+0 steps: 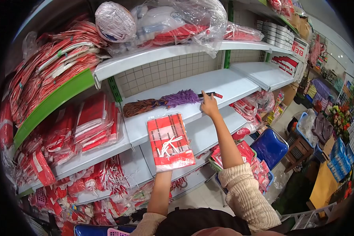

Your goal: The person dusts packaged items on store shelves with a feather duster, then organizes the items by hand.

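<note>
A duster (pixel 181 98) with brown and purple fluff lies along the white middle shelf (pixel 220 80). Its black handle with a red end points right, and my right hand (pixel 209 104) is closed on that handle. A flat, plastic-wrapped packet of red and white checked cloth (pixel 170 141), with white strings on its front, is in front of the shelf edge. My left hand is under the packet, which hides its fingers; only the wrist and forearm show below it.
Stacked red and white packets (pixel 92 122) fill the left shelves. Plastic-wrapped bundles (pixel 165 23) sit on the upper shelf. White boxes (pixel 289 63) stand at the shelf's right end. A blue chair (pixel 269 147) and baskets of red packets are at the lower right.
</note>
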`<state>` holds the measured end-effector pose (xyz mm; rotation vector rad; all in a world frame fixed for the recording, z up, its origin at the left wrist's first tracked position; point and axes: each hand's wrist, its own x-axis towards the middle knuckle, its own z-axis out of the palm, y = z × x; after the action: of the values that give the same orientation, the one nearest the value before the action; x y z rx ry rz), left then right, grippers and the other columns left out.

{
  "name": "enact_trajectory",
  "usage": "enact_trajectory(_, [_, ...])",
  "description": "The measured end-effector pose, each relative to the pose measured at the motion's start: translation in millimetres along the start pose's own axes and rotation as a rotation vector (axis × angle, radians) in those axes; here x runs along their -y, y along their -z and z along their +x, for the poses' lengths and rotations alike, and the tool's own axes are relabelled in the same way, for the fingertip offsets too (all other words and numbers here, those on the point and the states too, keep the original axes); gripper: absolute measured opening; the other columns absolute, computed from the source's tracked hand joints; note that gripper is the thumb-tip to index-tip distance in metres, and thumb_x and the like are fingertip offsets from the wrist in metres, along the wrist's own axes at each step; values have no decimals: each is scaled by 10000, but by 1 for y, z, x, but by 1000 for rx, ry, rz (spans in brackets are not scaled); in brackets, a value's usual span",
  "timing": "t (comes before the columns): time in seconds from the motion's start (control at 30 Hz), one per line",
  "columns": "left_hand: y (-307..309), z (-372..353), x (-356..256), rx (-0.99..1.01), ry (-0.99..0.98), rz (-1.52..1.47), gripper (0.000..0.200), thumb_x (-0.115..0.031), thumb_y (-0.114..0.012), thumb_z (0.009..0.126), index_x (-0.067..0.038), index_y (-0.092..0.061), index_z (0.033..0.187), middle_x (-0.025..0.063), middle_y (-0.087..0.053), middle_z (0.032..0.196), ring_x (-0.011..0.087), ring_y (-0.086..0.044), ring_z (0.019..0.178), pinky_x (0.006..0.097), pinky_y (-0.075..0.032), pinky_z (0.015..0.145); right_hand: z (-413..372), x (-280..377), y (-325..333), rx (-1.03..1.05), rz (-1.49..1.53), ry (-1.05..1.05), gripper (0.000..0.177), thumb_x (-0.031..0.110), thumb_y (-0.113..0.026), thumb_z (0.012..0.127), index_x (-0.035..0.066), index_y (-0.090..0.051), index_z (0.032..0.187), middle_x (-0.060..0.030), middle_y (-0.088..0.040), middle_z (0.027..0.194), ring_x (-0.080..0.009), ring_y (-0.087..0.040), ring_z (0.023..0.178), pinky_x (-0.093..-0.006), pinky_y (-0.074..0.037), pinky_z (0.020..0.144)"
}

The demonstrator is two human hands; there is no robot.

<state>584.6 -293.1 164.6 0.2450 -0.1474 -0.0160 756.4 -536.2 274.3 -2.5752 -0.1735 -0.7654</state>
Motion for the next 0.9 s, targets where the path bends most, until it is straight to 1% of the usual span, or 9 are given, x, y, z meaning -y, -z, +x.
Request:
enact_trajectory(0.1, [-4, -1, 3, -4, -17, 5, 516, -432, -360, 927, -72, -394, 1296, 145, -438, 1295, 325, -441, 1158, 528, -379, 958, -9, 12, 7, -82, -217, 3, 488, 157, -542, 722, 154, -506, 1209, -65, -514, 1194, -411, -377, 1148, -590, -281, 962])
enact_trajectory(0.13, [-6, -1, 4, -8, -22, 4, 515, -432, -360, 927, -73, -394, 1295, 144, -440, 1293, 324, -442, 1156, 527, -380, 958, -12, 15, 11, -161, -303, 87, 358, 157, -558, 731, 166, -573, 1089, -39, -537, 1074, -345, -413, 1058, -628, -283, 921])
enact_trajectory(0.23, [-8, -2, 11, -17, -32, 6, 513, -431, -360, 928, -73, -396, 1293, 142, -444, 1289, 320, -445, 1153, 523, -384, 955, -16, 12, 14, -118, -321, 114, 296, 146, -555, 731, 122, -580, 1025, -64, -549, 979, -323, -449, 1026, -622, -287, 918])
enact_trajectory(0.33, [-11, -3, 16, -23, -33, 11, 510, -430, -359, 929, -74, -398, 1291, 139, -448, 1284, 317, -449, 1149, 519, -389, 952, -34, 19, 36, -148, -395, 277, 235, 63, -571, 690, 68, -555, 925, -76, -546, 908, -295, -503, 917, -506, -402, 800])
enact_trajectory(0.4, [-14, -3, 20, -21, -35, 17, 508, -429, -359, 929, -75, -399, 1290, 137, -450, 1281, 315, -451, 1147, 517, -392, 950, -57, 17, 47, -115, -298, 239, 225, 33, -569, 674, 48, -533, 896, -95, -545, 877, -303, -521, 874, -453, -429, 741])
enact_trajectory(0.53, [-22, -3, 27, -13, -25, 27, 504, -428, -358, 930, -76, -401, 1287, 134, -456, 1275, 310, -456, 1142, 512, -397, 946, -119, 13, 75, -152, -157, 86, 222, 8, -565, 678, 22, -485, 885, -155, -555, 840, -371, -548, 798, -435, -452, 654])
enact_trajectory(0.7, [-35, -2, 44, -2, 7, 30, 499, -426, -357, 931, -77, -404, 1284, 130, -462, 1267, 305, -462, 1136, 505, -404, 941, -201, -38, 65, 14, 140, -188, 298, 63, -582, 691, -20, -426, 932, -284, -572, 805, -468, -554, 758, -499, -440, 658])
enact_trajectory(0.83, [-44, 0, 64, 11, 59, 41, 496, -425, -357, 932, -78, -407, 1282, 127, -468, 1261, 300, -467, 1131, 500, -410, 938, -274, -88, 44, -10, 330, -438, 407, 117, -590, 704, 11, -460, 1075, -284, -585, 757, -449, -573, 760, -504, -443, 660])
enact_trajectory(0.9, [-50, 1, 75, 19, 90, 54, 494, -424, -356, 932, -78, -408, 1280, 125, -470, 1258, 298, -469, 1128, 498, -413, 936, -304, -108, 48, 22, 190, -526, 379, 149, -595, 694, 17, -519, 1042, -272, -598, 767, -435, -582, 750, -492, -452, 660])
